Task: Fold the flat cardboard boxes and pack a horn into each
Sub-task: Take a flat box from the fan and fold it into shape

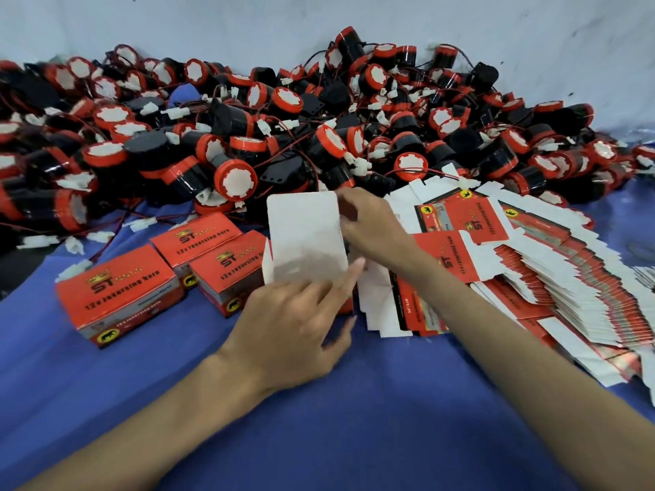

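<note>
A partly folded cardboard box (304,239) stands on the blue cloth in the middle, its white lid flap raised toward me. My left hand (294,320) holds the box from the near side, index finger stretched along the flap's lower right corner. My right hand (368,221) pinches the flap's right edge from behind. What lies inside the box is hidden by the flap. A big heap of black-and-red horns (234,178) with white plugs and red wires fills the back. Flat red-and-white boxes (531,278) lie fanned out at the right.
Three closed red boxes (120,295) marked "12v reversing horn" stand at the left of the box in hand. Blue cloth (354,419) covers the table toward me. A pale wall (319,23) rises behind the heap. Loose white plugs (74,244) lie at the left.
</note>
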`<state>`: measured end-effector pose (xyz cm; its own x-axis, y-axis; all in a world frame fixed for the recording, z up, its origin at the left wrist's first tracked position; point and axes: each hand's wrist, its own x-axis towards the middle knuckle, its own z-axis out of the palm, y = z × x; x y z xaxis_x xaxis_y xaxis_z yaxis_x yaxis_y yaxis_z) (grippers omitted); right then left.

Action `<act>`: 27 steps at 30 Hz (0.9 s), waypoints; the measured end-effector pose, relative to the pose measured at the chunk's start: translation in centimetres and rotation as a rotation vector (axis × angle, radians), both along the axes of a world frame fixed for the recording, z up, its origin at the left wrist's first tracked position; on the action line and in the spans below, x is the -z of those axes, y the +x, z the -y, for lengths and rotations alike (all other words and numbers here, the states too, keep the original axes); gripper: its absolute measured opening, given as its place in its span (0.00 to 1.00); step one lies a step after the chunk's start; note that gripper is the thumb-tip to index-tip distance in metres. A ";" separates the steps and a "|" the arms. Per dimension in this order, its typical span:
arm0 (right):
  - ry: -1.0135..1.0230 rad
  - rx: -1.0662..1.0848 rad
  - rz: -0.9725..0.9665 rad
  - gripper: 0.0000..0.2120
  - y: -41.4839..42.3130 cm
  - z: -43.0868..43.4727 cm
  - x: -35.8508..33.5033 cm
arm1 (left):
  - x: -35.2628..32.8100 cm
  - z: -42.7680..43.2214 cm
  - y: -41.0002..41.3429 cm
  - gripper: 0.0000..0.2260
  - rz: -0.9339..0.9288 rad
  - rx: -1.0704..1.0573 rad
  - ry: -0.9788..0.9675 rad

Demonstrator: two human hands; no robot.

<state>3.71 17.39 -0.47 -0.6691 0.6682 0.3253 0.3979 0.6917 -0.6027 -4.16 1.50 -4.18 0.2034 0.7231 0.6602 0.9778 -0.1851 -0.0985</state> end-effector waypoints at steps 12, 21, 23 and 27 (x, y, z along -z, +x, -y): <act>-0.065 0.000 0.118 0.09 -1.9 -1.2 -1.1 | 0.4 0.0 -0.4 0.27 0.053 -0.038 0.047; -0.380 0.127 -0.438 0.18 8.7 -0.9 -2.8 | 0.7 -0.8 -0.6 0.26 0.082 -0.027 0.011; -0.477 0.052 -0.582 0.25 10.4 -0.9 -3.1 | 0.6 -0.9 -0.6 0.26 0.108 0.006 -0.026; -0.773 -0.185 -1.011 0.29 11.2 -0.7 -3.4 | 0.7 -0.9 -0.5 0.28 0.130 0.043 -0.069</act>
